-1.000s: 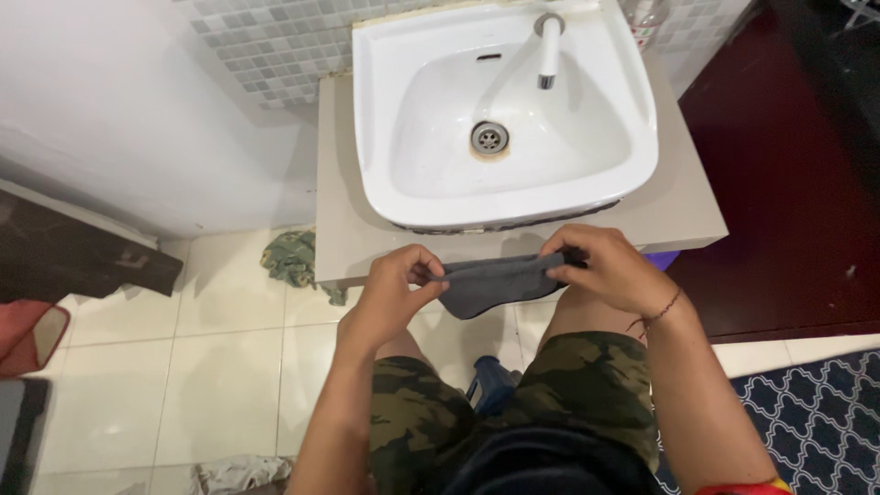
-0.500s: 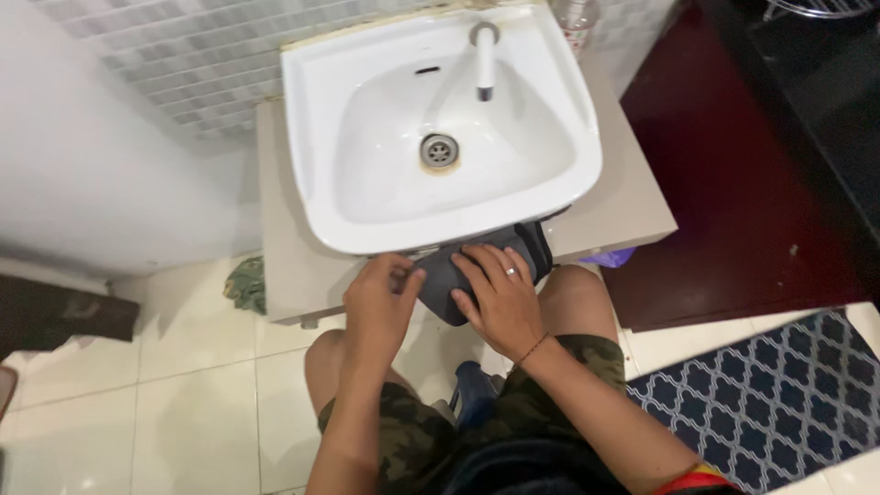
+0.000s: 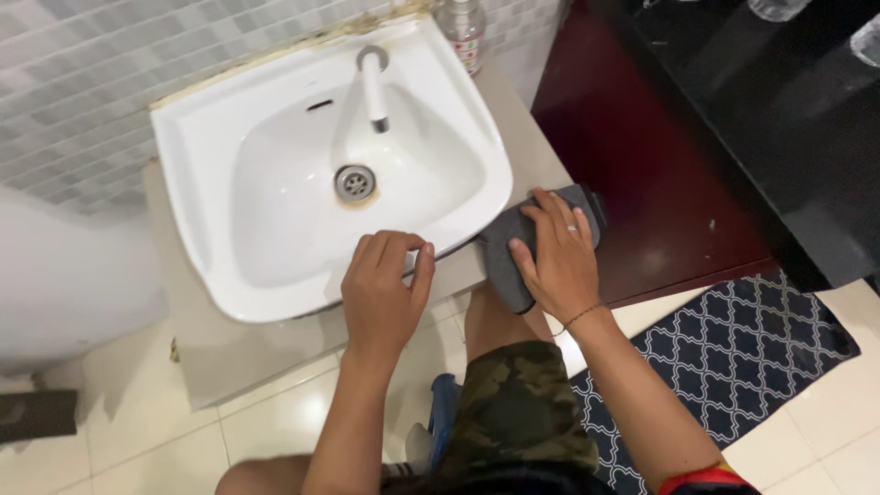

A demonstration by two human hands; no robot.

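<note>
Sink upper left of frame, set on counter. Faucet at sink's back rim, drain in basin centre. Bottle at top centre, behind sink. Left hand on sink's front rim, frame centre. Right hand right of it, flat on cloth at counter edge. Patterned mat on floor, lower right. Dark countertop upper right.

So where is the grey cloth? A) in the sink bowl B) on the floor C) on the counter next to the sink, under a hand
C: the right hand presses flat on the grey cloth, which lies on the counter beside the white sink.
</note>
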